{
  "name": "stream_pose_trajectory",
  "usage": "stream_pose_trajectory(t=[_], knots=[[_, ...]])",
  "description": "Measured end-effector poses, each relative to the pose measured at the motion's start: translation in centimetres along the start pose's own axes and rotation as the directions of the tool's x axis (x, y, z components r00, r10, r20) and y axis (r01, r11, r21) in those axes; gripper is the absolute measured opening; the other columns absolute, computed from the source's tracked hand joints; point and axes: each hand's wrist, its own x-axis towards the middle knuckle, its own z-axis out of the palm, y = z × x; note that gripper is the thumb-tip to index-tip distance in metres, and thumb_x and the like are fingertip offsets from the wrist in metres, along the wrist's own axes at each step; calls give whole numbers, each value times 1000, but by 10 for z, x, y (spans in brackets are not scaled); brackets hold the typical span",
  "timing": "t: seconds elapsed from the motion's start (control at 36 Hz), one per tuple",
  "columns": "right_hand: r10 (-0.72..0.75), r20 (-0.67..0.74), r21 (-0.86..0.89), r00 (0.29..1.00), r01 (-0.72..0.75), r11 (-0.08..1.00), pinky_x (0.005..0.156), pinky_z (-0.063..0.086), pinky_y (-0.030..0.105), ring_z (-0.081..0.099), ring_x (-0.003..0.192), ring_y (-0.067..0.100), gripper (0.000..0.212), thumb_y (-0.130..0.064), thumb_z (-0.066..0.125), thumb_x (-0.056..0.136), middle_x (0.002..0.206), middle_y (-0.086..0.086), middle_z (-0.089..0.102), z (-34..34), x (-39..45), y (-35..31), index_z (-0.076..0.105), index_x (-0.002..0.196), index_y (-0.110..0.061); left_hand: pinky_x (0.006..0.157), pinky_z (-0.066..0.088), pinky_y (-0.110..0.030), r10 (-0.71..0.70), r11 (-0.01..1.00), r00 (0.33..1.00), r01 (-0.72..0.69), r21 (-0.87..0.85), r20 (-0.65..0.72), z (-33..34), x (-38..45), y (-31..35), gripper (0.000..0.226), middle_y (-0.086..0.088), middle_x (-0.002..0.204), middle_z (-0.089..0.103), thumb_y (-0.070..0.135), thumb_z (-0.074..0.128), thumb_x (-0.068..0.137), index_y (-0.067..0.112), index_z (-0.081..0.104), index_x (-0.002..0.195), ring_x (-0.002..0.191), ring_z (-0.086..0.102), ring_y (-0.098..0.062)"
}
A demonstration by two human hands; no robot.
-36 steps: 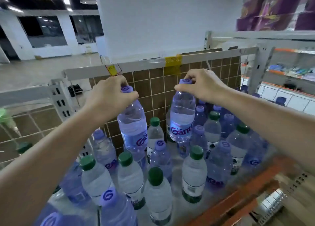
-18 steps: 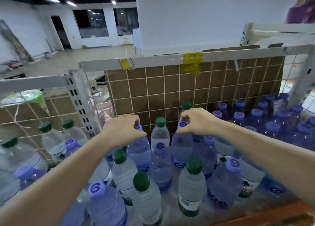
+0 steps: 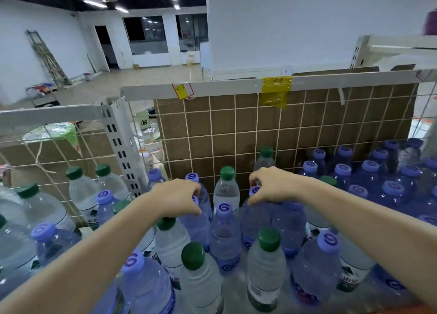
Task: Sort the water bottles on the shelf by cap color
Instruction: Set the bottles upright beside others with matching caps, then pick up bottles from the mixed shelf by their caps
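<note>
Left grip (image 3: 179, 199) pinches purple-capped bottle (image 3: 197, 221) at its cap | right grip (image 3: 272, 186) pinches second purple-capped bottle (image 3: 254, 219) likewise | green-capped bottle (image 3: 225, 190) stands between grips, on shelf (image 3: 236, 283)

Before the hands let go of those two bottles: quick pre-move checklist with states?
1. Left hand has its grip on a purple-cap bottle: ok, fingers curl over the cap.
2. Right hand has its grip on a purple cap: ok, pinched at the top.
3. Both held bottles are seated on the shelf: cannot tell, their bases are hidden by nearer bottles.
4. Held bottles upright: ok.
5. Landing zone is purple only: not ok, a green-cap bottle stands between the hands.
6. Right side purple group free of green: not ok, one green cap shows behind the right forearm.
</note>
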Motion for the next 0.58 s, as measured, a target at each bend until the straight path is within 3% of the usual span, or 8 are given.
stream_pose_trajectory(t=[0.11, 0.19, 0.25, 0.33, 0.47, 0.58], knots=[[-6, 78, -67, 997, 11, 998, 51, 47, 26, 58, 55, 17, 39, -39, 74, 80, 72, 6, 65, -6, -1, -7, 59, 104, -12, 66, 38, -29, -41, 999, 997, 40, 10, 60, -3, 3, -2, 34, 3, 81, 52, 52, 58, 83, 20, 54, 94, 74, 47, -15], [3, 146, -80, 989, 8, 997, 60, 53, 27, 64, 63, 16, 43, -48, 72, 81, 77, 4, 67, -24, -6, -10, 63, 102, -12, 61, 38, -28, -49, 999, 997, 49, 3, 61, -13, 5, -5, 37, -1, 75, 58, 54, 55, 83, 16, 56, 81, 64, 49, -14], [-8, 100, -97, 995, 17, 995, 68, 56, 28, 67, 70, 16, 40, -51, 69, 82, 83, 3, 69, -38, -9, -9, 65, 100, -15, 59, 40, -27, -70, 998, 998, 70, 2, -3, -22, 6, -5, 38, 0, 69, 60, 53, 54, 83, 16, 56, 75, 59, 52, -13], [-33, -69, -86, 997, 27, 996, 69, 55, 30, 69, 75, 18, 34, -48, 68, 84, 87, 6, 71, -56, -8, 1, 67, 93, -15, 63, 44, -29, -103, 994, 982, 105, 1, -157, -38, 9, 2, 36, 3, 78, 59, 56, 53, 84, 20, 53, 76, 71, 55, -15], [14, -313, -187, 950, -76, 980, 77, 56, 40, 63, 78, 18, 35, -45, 67, 83, 89, 2, 67, -74, 7, 18, 65, 102, -15, 79, 50, -36, -71, 997, 977, 63, -42, -204, -48, 18, 25, 50, 1, 106, 62, 64, 50, 84, 21, 54, 109, 91, 58, -19], [65, -335, -223, 940, -146, 964, 82, 54, 39, 61, 95, 25, 54, -47, 65, 85, 105, 4, 62, -76, 22, 27, 54, 128, -15, 84, 48, -37, -35, 997, 992, 27, -67, -121, -41, 30, 44, 66, -2, 125, 58, 64, 51, 84, 21, 41, 132, 106, 56, -22]])
